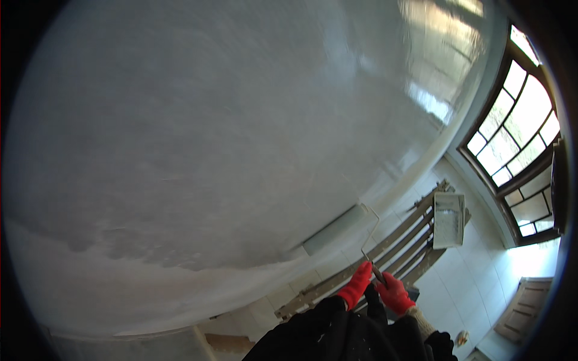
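Observation:
A paint roller (335,230) with a long pale sleeve and a bent wire frame rests against the large grey wall surface. Its handle (377,273) runs down between two red gloves. My right hand (395,294) is wrapped round the lower handle. Close beside the upper handle, my left hand (356,286) is closed, apparently gripping it too, though its fingers are partly hidden. Around the sleeve the wall (229,150) looks wet and glossy. Along its lower part runs an uneven border between a darker grey coat and a paler band (150,280).
A slatted wooden bench (397,253) stands on the tiled floor (463,283) beside the wall, with a paint tray (449,219) on its far end. Dark-framed windows (518,123) are at the right. A brown wooden panel (525,308) is at the lower right.

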Demonstrator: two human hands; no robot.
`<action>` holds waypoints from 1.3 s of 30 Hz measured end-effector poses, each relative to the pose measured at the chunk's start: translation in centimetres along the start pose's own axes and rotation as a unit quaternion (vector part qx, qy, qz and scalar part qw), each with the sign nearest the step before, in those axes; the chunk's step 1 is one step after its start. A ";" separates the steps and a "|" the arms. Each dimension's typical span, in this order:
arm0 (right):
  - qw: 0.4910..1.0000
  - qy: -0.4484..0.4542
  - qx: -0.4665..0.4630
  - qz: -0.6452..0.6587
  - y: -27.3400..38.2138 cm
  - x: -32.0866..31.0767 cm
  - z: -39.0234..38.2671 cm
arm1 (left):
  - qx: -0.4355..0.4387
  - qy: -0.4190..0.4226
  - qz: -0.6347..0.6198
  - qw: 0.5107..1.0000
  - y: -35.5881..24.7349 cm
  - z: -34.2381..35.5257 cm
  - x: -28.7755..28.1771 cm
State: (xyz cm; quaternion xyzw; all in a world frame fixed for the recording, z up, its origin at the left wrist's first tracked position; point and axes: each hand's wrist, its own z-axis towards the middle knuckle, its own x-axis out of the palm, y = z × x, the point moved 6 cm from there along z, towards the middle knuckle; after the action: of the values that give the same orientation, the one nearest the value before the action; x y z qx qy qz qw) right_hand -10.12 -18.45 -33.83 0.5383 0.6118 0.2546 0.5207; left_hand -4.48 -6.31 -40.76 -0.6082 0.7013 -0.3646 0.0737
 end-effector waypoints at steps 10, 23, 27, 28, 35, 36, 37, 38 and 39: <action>0.941 -0.009 -0.337 -0.021 13.8 -5.5 -6.1 | 0.234 0.108 -0.014 0.966 -12.1 -8.6 6.8; 0.825 -0.173 -0.535 0.055 46.2 -18.2 -7.4 | 0.622 0.084 0.099 0.772 -37.0 -31.1 16.9; 0.741 -0.249 -0.624 0.000 62.3 -22.8 -10.3 | 0.647 0.096 0.108 0.749 -39.3 -36.3 17.4; 0.743 -0.252 -0.620 -0.005 66.0 -24.0 -11.9 | 0.646 0.104 0.118 0.747 -39.4 -37.3 17.9; 0.686 -0.195 -0.701 0.020 85.4 -28.2 -19.4 | 0.685 0.097 0.134 0.709 -41.4 -42.9 18.1; 0.685 -0.191 -0.703 0.019 86.9 -28.3 -20.3 | 0.688 0.101 0.139 0.705 -41.6 -43.6 18.2; 0.711 -0.177 -0.679 0.035 88.0 -28.2 -21.0 | 0.690 0.105 0.144 0.701 -41.7 -44.1 18.2; 0.737 -0.165 -0.653 0.052 88.5 -28.2 -21.4 | 0.692 0.104 0.141 0.700 -41.8 -44.6 18.2; 0.726 -0.155 -0.669 0.031 88.4 -28.0 -22.0 | 0.695 0.104 0.150 0.695 -41.9 -45.2 18.3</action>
State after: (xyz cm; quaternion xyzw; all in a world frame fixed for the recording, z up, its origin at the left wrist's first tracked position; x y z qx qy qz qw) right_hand 1.22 -13.16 60.61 0.1016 0.1765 0.5267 0.8253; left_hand -0.31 -3.66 23.32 -0.2282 0.3331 -0.7931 0.4560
